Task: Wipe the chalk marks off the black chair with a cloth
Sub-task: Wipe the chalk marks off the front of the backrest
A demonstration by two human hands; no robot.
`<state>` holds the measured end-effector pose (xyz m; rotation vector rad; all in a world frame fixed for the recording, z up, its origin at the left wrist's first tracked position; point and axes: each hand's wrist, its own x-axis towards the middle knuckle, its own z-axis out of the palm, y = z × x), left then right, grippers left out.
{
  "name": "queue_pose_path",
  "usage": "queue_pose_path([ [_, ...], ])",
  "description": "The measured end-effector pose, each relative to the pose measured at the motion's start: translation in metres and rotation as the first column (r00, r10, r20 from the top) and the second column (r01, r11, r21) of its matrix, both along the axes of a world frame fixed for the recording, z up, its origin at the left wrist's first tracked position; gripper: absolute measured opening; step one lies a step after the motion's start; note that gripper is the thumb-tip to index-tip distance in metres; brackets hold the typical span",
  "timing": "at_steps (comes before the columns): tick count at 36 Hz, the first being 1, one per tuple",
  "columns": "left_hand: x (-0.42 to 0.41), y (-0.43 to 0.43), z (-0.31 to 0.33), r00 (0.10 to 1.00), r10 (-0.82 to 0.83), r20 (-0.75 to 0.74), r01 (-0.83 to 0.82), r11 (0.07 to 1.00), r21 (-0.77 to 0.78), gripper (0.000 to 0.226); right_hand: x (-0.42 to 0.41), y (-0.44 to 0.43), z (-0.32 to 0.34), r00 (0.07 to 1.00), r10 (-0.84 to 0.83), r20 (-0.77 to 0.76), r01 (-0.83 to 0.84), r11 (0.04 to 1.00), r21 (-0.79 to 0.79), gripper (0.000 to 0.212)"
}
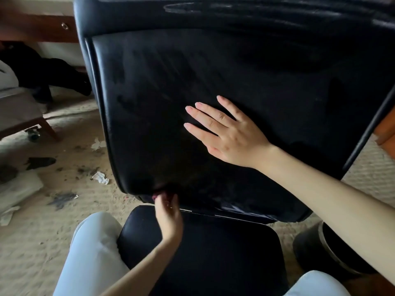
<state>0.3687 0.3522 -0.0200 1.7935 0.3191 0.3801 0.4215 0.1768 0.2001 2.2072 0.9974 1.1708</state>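
The black chair's backrest (213, 71) fills the upper view, with faint smeared chalk streaks on it and a clearer chalk outline (179, 7) near its top. My right hand (226, 133) lies flat on the backrest's middle, fingers straight and spread. My left hand (167, 212) is at the backrest's lower edge, above the seat (203, 253), fingers curled round a small dark reddish cloth (159, 195) that is mostly hidden.
Crumpled white tissues (100, 177) and dark smudges lie on the beige carpet to the left. A wooden-legged seat (23, 116) stands at far left. A dark round bin (327, 248) sits at lower right. My legs in pale trousers (92, 253) flank the seat.
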Motion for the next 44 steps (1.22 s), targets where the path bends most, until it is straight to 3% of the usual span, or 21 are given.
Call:
queue_pose_path([
  [3,-0.008,-0.035,-0.004,0.993,-0.117,-0.011,0.117,0.993,0.013,0.014,0.001,-0.001,-0.001,1.0,-0.002,0.004,0.002,1.0,-0.004,0.043],
  [8,-0.027,-0.094,-0.01,0.909,-0.415,-0.048,0.414,0.91,-0.015,0.037,0.003,-0.003,-0.001,1.0,-0.002,0.005,0.002,1.0,-0.01,0.043],
  [13,-0.039,-0.102,-0.009,0.792,-0.598,-0.122,0.589,0.801,-0.104,0.022,0.004,-0.005,-0.001,1.0,-0.017,0.013,0.017,0.999,-0.031,0.045],
  [15,-0.043,-0.088,-0.004,0.789,-0.605,-0.106,0.591,0.795,-0.139,0.012,0.004,-0.004,-0.001,1.0,-0.017,0.015,0.018,0.999,-0.035,0.045],
  [17,-0.05,-0.067,0.009,0.827,-0.56,-0.053,0.545,0.821,-0.169,0.016,0.004,-0.004,-0.001,1.0,-0.015,0.017,0.016,0.999,-0.032,0.045],
  [21,-0.056,-0.016,0.044,0.93,-0.355,0.096,0.368,0.9,-0.233,0.032,0.003,-0.003,-0.002,1.0,-0.012,0.02,0.012,0.999,-0.031,0.044],
  [24,-0.042,0.022,0.064,0.96,-0.215,0.181,0.251,0.945,-0.208,0.031,0.002,-0.002,-0.002,1.0,-0.009,0.023,0.009,1.0,-0.028,0.044],
  [31,0.001,-0.008,0.062,0.95,-0.127,0.284,0.065,0.974,0.215,0.02,0.001,-0.001,-0.002,1.0,0.008,-0.003,-0.008,1.0,0.012,0.042],
  [35,0.004,-0.047,0.047,0.956,-0.161,0.247,0.073,0.94,0.332,0.01,0.001,-0.002,-0.002,1.0,0.018,-0.015,-0.018,1.0,0.025,0.042],
  [41,-0.012,-0.094,0.038,0.903,-0.367,0.221,0.207,0.826,0.525,0.012,0.001,-0.002,-0.001,1.0,0.013,-0.015,-0.013,1.0,0.018,0.042],
  [44,-0.02,-0.106,0.032,0.846,-0.522,0.111,0.334,0.679,0.654,0.037,0.002,-0.002,-0.001,1.0,0.005,-0.016,-0.005,1.0,0.013,0.042],
])
